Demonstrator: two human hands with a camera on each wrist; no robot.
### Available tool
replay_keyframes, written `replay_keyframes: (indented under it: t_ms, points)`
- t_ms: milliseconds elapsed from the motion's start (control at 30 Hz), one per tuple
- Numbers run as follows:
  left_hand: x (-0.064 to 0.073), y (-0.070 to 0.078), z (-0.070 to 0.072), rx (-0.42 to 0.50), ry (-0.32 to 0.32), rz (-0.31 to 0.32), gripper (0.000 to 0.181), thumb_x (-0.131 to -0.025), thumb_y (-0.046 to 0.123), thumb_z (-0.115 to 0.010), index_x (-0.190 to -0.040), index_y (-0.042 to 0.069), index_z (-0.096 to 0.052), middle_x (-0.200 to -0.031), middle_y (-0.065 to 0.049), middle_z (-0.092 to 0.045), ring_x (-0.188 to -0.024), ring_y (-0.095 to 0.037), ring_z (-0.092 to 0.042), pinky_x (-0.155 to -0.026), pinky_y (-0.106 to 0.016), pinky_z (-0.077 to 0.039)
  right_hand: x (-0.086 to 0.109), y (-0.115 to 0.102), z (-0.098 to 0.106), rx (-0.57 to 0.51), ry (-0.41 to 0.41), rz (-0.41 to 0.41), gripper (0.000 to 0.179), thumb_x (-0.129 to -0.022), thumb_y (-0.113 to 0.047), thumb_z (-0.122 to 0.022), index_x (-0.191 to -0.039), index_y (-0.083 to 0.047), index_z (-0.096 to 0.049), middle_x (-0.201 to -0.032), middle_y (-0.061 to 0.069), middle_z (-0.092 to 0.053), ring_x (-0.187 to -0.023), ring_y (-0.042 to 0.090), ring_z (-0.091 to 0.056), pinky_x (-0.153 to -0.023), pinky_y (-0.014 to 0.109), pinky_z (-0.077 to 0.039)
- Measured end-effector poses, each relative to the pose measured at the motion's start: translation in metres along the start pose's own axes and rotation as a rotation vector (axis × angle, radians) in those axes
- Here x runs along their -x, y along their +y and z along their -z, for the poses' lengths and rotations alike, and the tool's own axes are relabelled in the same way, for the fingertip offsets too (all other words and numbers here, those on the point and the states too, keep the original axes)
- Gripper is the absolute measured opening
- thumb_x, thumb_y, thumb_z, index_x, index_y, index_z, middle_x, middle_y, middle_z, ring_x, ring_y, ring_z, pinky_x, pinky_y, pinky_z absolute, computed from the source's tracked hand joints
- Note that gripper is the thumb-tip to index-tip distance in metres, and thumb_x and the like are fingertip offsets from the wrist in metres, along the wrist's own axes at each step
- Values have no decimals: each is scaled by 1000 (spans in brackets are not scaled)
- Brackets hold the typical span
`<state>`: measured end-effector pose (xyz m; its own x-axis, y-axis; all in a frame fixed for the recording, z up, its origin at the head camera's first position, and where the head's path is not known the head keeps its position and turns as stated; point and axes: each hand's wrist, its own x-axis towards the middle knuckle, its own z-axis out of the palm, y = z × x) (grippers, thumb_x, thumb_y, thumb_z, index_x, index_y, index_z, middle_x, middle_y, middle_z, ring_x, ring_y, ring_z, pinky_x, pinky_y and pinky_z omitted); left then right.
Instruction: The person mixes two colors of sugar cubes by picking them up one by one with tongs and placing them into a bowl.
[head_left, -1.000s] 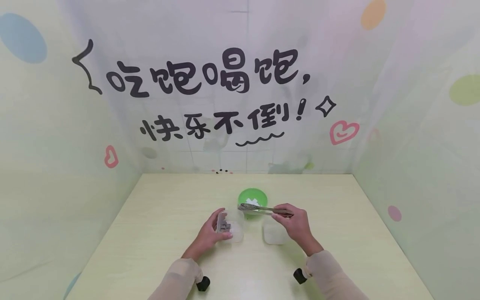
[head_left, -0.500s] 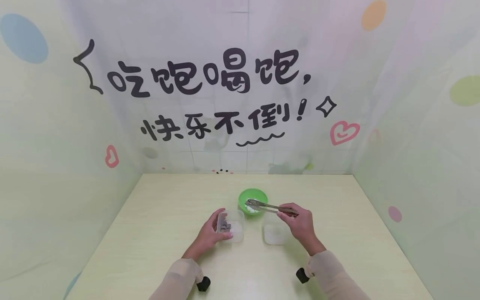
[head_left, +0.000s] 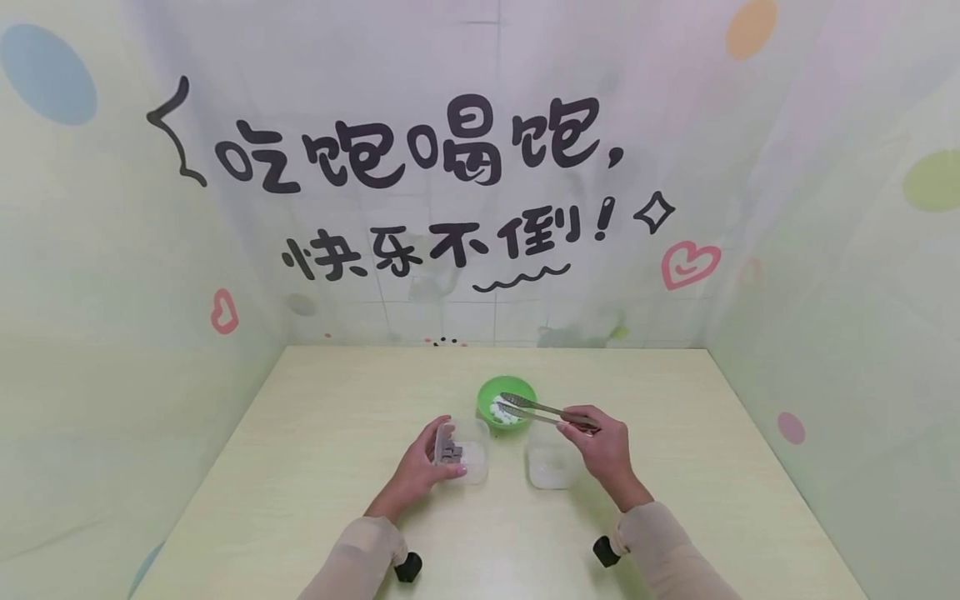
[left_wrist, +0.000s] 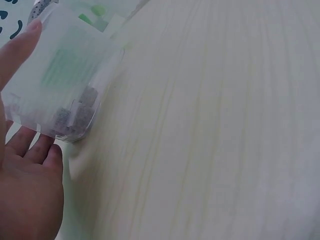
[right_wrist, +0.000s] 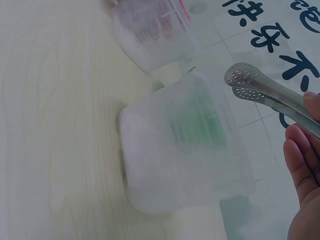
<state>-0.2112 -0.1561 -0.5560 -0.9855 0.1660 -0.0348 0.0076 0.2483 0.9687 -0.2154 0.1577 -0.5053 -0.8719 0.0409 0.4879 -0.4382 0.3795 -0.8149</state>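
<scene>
Metal tongs (head_left: 517,402) extend from the right hand (head_left: 606,446) that grips them, I see in the head view, their tips slightly parted over the green bowl (head_left: 487,392) and its white pieces (head_left: 499,410); a clear tub (head_left: 550,469) stands near this hand. To the tongs' left, the left hand (head_left: 422,461) holds a second tub (head_left: 474,472) with grey cubes (head_left: 452,452). In the left wrist view, I find thumb and fingers around that tub. In the right wrist view, the tongs' perforated tips reach past the thumb.

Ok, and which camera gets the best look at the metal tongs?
The right wrist view: the tongs are close, with perforated tips clear. The head view shows them small, in the right hand, tips at the green bowl; the left wrist view catches only part of a tip.
</scene>
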Motion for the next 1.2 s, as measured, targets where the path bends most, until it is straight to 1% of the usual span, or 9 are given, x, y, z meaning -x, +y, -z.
replay_keyframes:
  t_ms: [267,400,533,633,800,900,1067,1133,1200]
  points:
    - [0,-3,1,6,-6,-26,93,-74,13,-85,-151,15,-32,-153,-19,-33,-139,-42,-28,-114,-53,-24,2,-3,-3,-51,-16,-23,18,-78,-3,-80,-94,-4,-73,-84,6,-73,-74,9,-67,-65,19,-57]
    - [0,-3,0,13,-2,-18,92,-73,15,-85,-150,18,-34,-153,-17,-34,-140,-39,-28,-115,-51,-23,3,-6,-5,-63,-27,-44,19,-78,-2,-80,-96,-3,-73,-87,12,-73,-75,10,-67,-66,16,-56]
    - [0,-4,0,18,-3,-17,91,-75,16,-84,-150,20,-34,-153,-14,-34,-141,-37,-27,-115,-50,-22,4,-25,-5,-78,-49,-23,19,-78,3,-78,-96,4,-71,-89,21,-71,-76,15,-68,-67,18,-57]
    - [0,-5,0,12,-3,-22,90,-76,17,-84,-150,20,-34,-153,-14,-35,-141,-36,-27,-115,-50,-22,6,-42,-6,-87,-82,2,19,-79,5,-76,-97,8,-70,-90,23,-70,-77,18,-69,-68,21,-58]
    - [0,-5,-1,13,-2,-22,89,-76,15,-83,-150,20,-34,-153,-13,-35,-142,-35,-27,-116,-49,-22,8,-51,-10,-98,-148,-2,20,-79,5,-76,-98,7,-70,-91,18,-72,-79,18,-69,-70,24,-59]
    - [0,-4,-1,20,-4,-22,89,-77,15,-83,-150,19,-34,-153,-14,-34,-141,-37,-26,-115,-49,-23,9,-52,-14,-96,-187,-24,21,-79,3,-77,-98,5,-70,-91,14,-73,-80,18,-69,-71,25,-59]
    - [1,-4,-1,45,-14,-27,91,-77,13,-82,-152,16,-31,-153,-16,-34,-140,-37,-28,-115,-49,-23,11,-30,-27,-111,-273,-66,25,-80,-5,-79,-103,0,-71,-95,15,-72,-82,18,-70,-71,26,-59]
    - [1,-4,-1,47,-17,-27,92,-76,13,-83,-152,15,-31,-153,-15,-34,-140,-37,-29,-115,-48,-24,12,-20,-32,-115,-302,-56,26,-80,-8,-80,-104,-1,-71,-95,17,-72,-81,17,-70,-71,26,-59]
    - [1,-4,-1,44,-18,-25,92,-76,14,-83,-152,15,-31,-153,-15,-35,-140,-36,-30,-115,-48,-24,12,-20,-35,-109,-323,-37,26,-80,-11,-80,-103,-3,-71,-94,14,-72,-79,14,-69,-71,26,-59]
